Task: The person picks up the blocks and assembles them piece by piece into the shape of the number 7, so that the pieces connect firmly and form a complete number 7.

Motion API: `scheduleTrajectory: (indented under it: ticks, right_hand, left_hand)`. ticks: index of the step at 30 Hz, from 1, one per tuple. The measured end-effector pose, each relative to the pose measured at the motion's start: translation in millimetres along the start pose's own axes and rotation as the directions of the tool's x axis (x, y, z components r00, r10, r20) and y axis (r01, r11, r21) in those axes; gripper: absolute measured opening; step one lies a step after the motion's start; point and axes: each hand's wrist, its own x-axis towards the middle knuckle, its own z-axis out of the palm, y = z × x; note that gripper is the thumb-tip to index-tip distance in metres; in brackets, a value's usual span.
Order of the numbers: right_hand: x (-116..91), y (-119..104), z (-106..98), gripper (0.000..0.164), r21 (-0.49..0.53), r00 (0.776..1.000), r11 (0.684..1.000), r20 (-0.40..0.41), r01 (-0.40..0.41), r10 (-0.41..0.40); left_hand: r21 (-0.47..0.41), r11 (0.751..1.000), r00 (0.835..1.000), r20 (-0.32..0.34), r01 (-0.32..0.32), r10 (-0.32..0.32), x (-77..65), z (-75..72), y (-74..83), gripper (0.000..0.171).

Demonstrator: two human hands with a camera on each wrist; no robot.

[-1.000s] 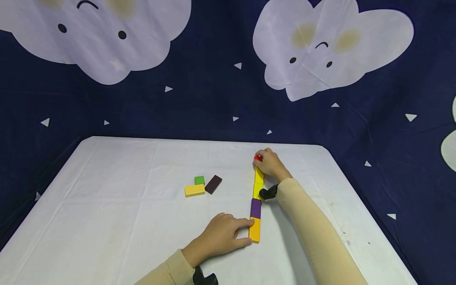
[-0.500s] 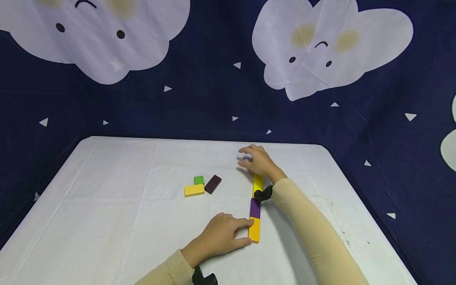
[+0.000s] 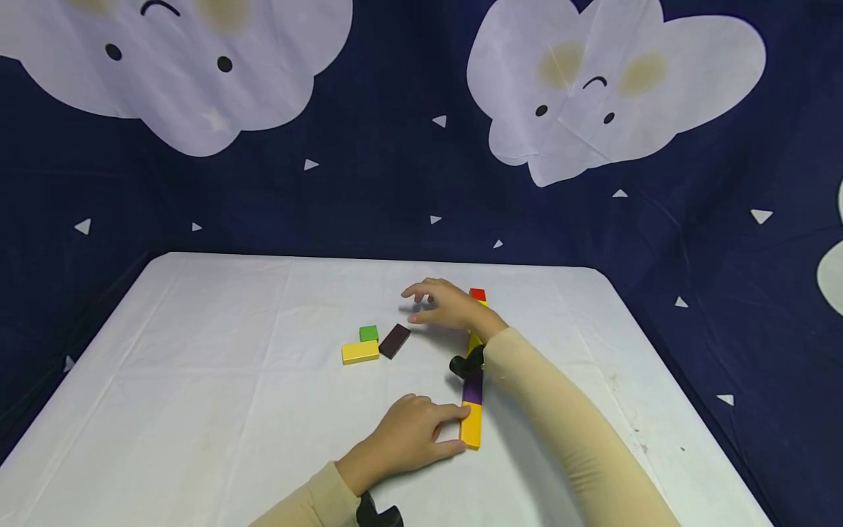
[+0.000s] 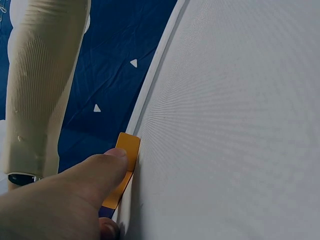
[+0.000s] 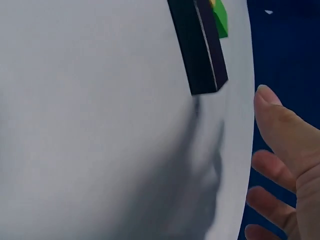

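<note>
In the head view, a row of blocks runs away from me. An orange block [image 3: 470,427] forms its near end, with a purple block [image 3: 472,390] beyond, yellow blocks [image 3: 474,341] partly covered by my right wrist, and a red block [image 3: 477,294] at the far end. My left hand [image 3: 411,433] touches the orange block's left side with thumb and index finger; the left wrist view shows the thumb [image 4: 116,153] against it. Spread and holding nothing, my right hand [image 3: 448,304] hovers left of the row, its fingertips close to a dark brown block [image 3: 395,341].
A green block [image 3: 369,334] and a golden-yellow block [image 3: 360,352] lie beside the dark brown one. Everything sits on a white-covered table [image 3: 197,410]. Behind it hangs a dark blue cloth [image 3: 369,197] with clouds and small triangles.
My right hand has let go of the red block at the row's far end and moved left and nearer to the dark brown block. The left hand stays at the orange block.
</note>
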Motion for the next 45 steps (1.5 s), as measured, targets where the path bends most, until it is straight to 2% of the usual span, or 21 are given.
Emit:
scheduleTrajectory:
  ticks: [6, 12, 21, 34, 40, 45]
  right_hand:
    - [3.2, -6.7, 7.1, 0.046, 0.035, 0.995, 0.999, 0.090, 0.030, -0.033]
    - [5.2, -12.0, 10.2, 0.044, 0.059, 0.985, 0.994, 0.140, 0.092, -0.100]
    - [5.8, -15.7, 16.1, 0.041, 0.074, 0.970, 0.993, 0.218, 0.092, -0.106]
    - [3.8, -14.7, 16.3, 0.031, 0.052, 0.968, 0.997, 0.240, 0.057, -0.068]
    - [0.8, -9.0, 11.8, 0.029, 0.025, 0.977, 0.999, 0.213, 0.022, -0.027]
    - [-0.1, -5.4, 12.5, 0.033, 0.041, 0.980, 0.999, 0.194, 0.028, -0.036]
  left_hand:
    - [-0.008, 1.000, 1.000, 0.012, 0.003, -0.003, 0.2, 0.1, -0.4, 0.047]
    - [-0.012, 1.000, 1.000, 0.007, 0.000, 0.000, 0.1, 0.5, -0.7, 0.047]
    - [-0.024, 1.000, 1.000, -0.010, -0.013, 0.013, 0.6, 0.5, -0.8, 0.046]
    - [-0.025, 1.000, 1.000, 0.003, -0.009, 0.009, 0.7, -0.2, -0.8, 0.047]
    - [-0.017, 1.000, 1.000, 0.009, -0.004, 0.004, 0.7, -0.9, -0.1, 0.046]
    - [-0.006, 1.000, 1.000, 0.005, -0.004, 0.004, 0.9, -0.2, -0.2, 0.046]
